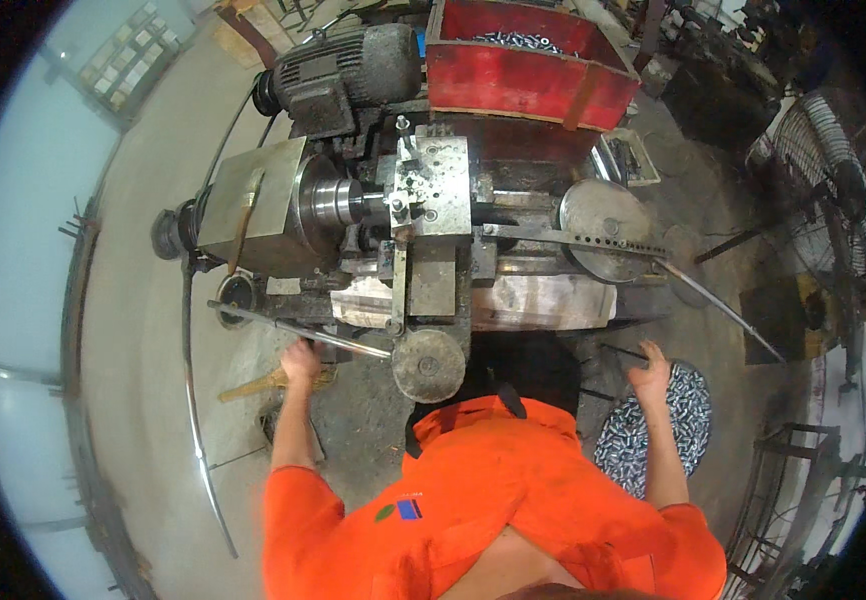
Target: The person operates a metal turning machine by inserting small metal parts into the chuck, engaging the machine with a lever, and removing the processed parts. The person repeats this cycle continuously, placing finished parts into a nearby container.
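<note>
My left hand (301, 360) is curled at the left front of a small lathe, just below a slanting metal lever rod (283, 325). What its fingers close on, if anything, I cannot make out. My right hand (651, 375) hangs over a heap of small shiny metal parts (683, 415), its thumb apart from the fingers and nothing visible in it. In front of my body sits a round metal disc (429, 366) at the lever's end. Beyond it are the tool block (445, 190) and the steel chuck (331, 202).
A motor (353, 70) and a red bin (533, 90) with metal parts stand behind the lathe. A brush (245, 220) lies on the headstock cover. At the right, a perforated bar (573, 238) joins a long rod (723, 310); a fan (838, 190) stands farther off.
</note>
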{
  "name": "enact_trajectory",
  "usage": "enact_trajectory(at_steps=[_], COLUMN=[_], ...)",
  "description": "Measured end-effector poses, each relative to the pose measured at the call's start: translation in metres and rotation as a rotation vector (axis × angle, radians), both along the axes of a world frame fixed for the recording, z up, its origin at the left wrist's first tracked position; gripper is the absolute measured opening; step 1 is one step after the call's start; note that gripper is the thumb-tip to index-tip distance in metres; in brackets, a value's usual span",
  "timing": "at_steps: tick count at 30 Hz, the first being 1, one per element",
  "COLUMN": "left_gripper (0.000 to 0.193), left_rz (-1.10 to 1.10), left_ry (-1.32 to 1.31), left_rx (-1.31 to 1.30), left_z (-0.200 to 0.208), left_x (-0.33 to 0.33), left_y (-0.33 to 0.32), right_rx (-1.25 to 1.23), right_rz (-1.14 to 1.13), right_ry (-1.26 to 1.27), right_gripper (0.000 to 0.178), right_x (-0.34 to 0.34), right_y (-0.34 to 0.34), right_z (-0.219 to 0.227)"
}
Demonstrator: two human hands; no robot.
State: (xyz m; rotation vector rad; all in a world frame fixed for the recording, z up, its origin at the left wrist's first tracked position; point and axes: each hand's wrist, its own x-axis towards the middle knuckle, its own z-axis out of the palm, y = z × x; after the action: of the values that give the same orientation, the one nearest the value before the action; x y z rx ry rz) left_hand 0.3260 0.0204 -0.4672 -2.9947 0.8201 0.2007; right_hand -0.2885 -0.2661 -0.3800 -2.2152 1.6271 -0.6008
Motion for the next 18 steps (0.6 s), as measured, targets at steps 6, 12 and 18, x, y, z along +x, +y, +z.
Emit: enact_trajectory(at_steps=[6, 12, 18], left_gripper=[0.045, 0.044, 0.047], left_rz=[-0.061, -0.02, -0.011], left_ry=[0.212, 0.144, 0.385], left_rx=[-0.094, 0.043, -0.042], left_z=[-0.051, -0.011, 0.003], left_x=[0.013, 0.004, 0.008], left_y=[0.019, 0.019, 0.054], right_rx=[-0.008, -0.014, -0.114], right_rz=[0.13, 0.199, 0.511], right_ry=[-0.114, -0.099, -0.212], right_gripper=[0.041, 0.039, 0.041], right_x=[0.025, 0.065, 0.18], right_y=[-0.005, -0.036, -0.069], right_z=[0.018, 0.097, 0.154])
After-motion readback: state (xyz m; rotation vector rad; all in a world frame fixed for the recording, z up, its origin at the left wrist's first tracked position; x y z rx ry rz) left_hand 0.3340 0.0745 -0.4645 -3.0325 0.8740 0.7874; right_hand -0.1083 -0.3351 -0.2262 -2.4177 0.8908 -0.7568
